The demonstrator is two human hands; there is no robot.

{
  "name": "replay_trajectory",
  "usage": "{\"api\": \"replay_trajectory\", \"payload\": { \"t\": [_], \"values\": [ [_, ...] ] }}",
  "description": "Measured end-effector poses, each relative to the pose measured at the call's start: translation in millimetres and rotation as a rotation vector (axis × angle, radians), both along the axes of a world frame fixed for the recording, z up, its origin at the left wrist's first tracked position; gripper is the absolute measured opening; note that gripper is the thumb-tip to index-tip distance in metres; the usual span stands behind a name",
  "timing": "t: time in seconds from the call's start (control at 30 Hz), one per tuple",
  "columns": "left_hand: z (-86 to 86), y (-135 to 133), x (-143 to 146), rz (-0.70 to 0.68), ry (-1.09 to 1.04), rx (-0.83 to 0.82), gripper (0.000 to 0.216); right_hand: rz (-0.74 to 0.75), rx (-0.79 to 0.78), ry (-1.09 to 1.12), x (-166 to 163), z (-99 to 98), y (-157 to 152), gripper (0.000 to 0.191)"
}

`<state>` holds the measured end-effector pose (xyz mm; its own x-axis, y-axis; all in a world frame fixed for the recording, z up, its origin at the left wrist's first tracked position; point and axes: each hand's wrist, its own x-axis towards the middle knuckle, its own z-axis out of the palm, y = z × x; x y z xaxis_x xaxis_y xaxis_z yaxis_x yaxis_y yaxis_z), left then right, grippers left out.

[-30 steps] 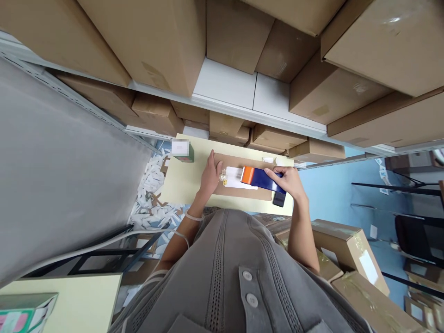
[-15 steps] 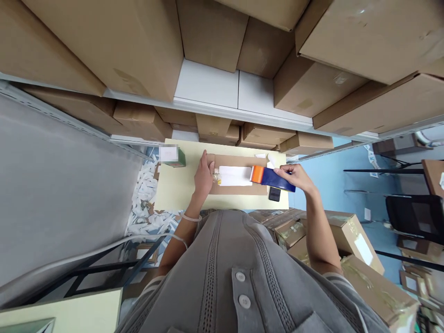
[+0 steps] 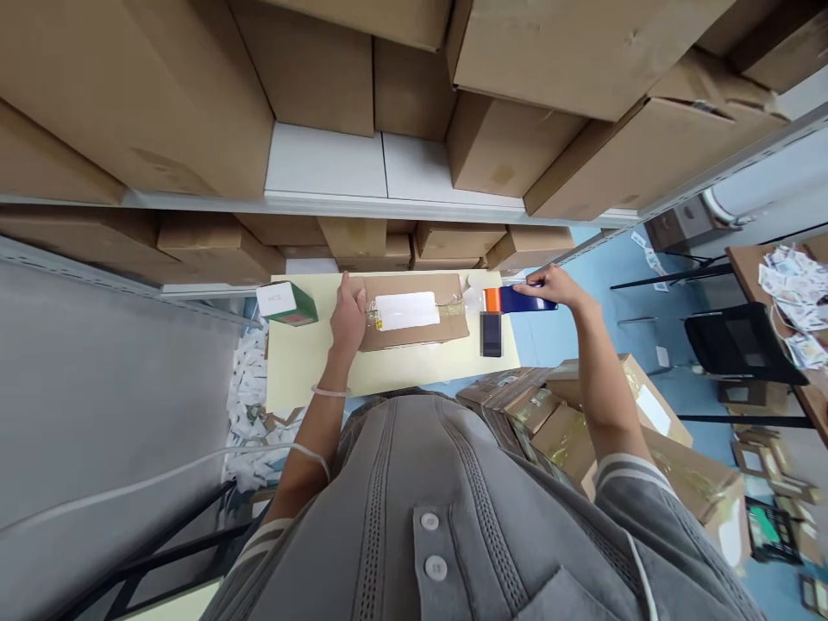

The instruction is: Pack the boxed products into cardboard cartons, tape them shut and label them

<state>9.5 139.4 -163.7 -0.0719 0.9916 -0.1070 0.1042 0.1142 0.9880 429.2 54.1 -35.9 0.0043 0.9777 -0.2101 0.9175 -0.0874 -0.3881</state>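
Note:
A cardboard box (image 3: 414,336) with a white label (image 3: 407,311) lies on the pale yellow table. My left hand (image 3: 348,321) grips the box at its left end. In my right hand (image 3: 555,285) is a blue and orange tape dispenser (image 3: 529,299), just off the right end of the box. Clear tape (image 3: 474,298) runs from the box top across to the dispenser's orange front. Close below the dispenser lies a dark phone-like device (image 3: 491,336).
A green and white small box (image 3: 288,304) stands at the table's left. Shelves with cardboard boxes (image 3: 504,147) rise beyond the table (image 3: 304,379). Taped cartons (image 3: 562,431) are stacked at the lower right, and paper scraps (image 3: 246,431) lie at the left.
The dispenser has moved off the right end of the box, with tape now stretched behind it. The box's front side now shows. The camera view has shifted.

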Motion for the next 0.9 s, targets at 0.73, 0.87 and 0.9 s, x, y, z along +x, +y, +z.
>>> {"api": "replay_trajectory", "payload": {
  "t": [0.73, 0.87, 0.9],
  "values": [
    [-12.7, 0.0, 11.5, -0.058, 0.274, 0.054, 0.046, -0.329, -0.227, 0.211, -27.9, -67.5, 31.9, 0.064],
    [-12.9, 3.1, 9.5, -0.121, 0.355, 0.029, 0.051, -0.574, -0.359, 0.321, -30.3, -73.5, 30.7, 0.054],
    [-12.6, 3.6, 8.3, -0.127, 0.358, 0.026, 0.052, -0.627, -0.387, 0.329, -31.4, -74.8, 30.5, 0.052]
  ]
}}
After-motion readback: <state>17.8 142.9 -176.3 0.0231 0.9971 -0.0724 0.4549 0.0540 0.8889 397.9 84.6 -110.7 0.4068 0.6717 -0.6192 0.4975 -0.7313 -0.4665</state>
